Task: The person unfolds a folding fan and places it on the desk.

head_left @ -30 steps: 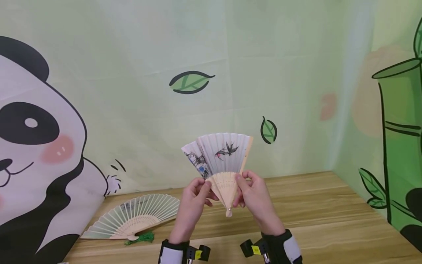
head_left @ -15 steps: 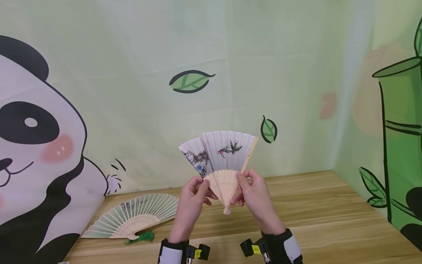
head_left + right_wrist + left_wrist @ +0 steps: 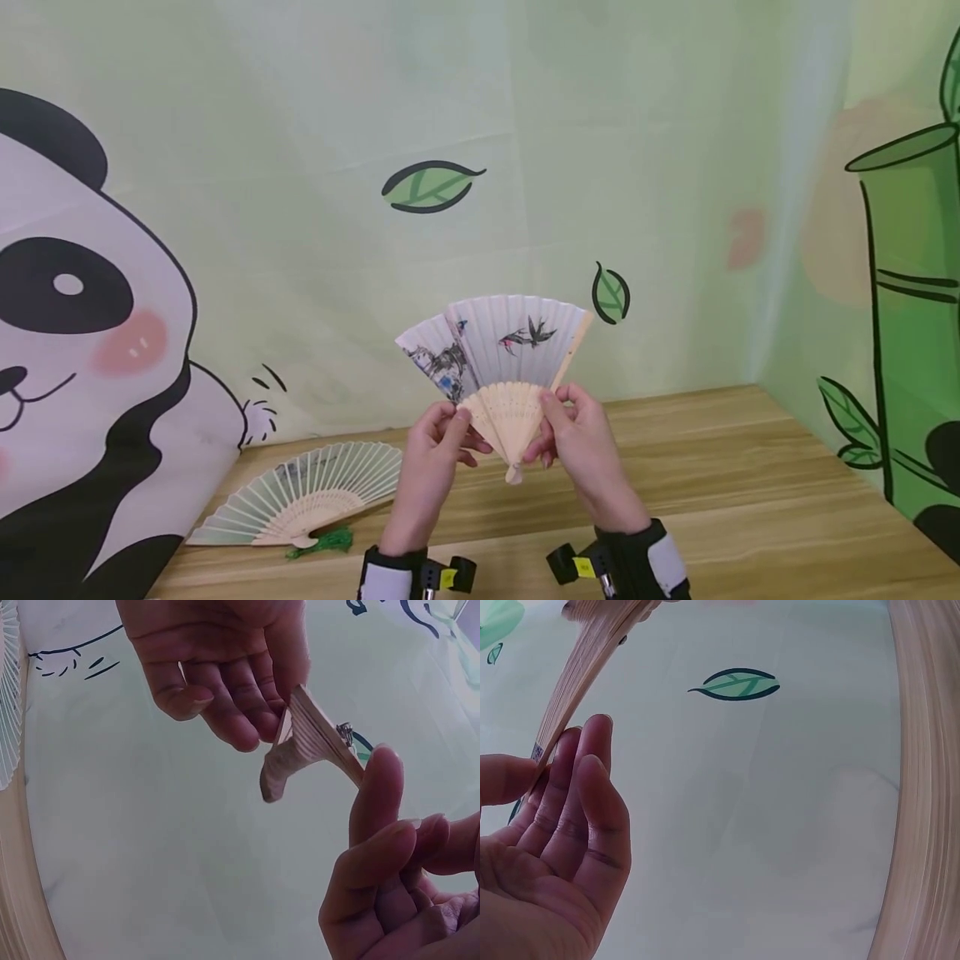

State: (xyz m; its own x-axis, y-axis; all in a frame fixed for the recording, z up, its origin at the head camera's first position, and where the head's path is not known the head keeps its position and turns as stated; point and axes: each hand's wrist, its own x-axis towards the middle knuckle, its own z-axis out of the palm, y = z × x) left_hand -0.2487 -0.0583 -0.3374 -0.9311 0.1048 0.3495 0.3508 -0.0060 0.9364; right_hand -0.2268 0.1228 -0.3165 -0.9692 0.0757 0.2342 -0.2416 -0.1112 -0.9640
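A white folding fan (image 3: 502,350), partly spread, is held up above the table in the head view. Its pleated leaf carries a dark bird and a blue-grey painted scene, and pale slatted ribs meet at a pivot at the bottom. At its left edge my left hand (image 3: 431,458) pinches the ribs between thumb and fingers. My right hand (image 3: 585,446) pinches the opposite guard stick. From below, in the right wrist view, the fan's rib ends (image 3: 307,735) lie between both hands; the left wrist view shows the ribs (image 3: 574,682) edge-on above the left thumb.
On the wooden table (image 3: 712,467) to the left lies a green folding fan (image 3: 330,483), spread wide, with a green tassel (image 3: 330,540) in front of it. Behind stands a pale green backdrop (image 3: 300,250) printed with a panda, leaves and bamboo.
The white fan has spread wider, its left edge shifting left and its right edge right. The left hand has moved slightly left. The green fan stays in place on the table.
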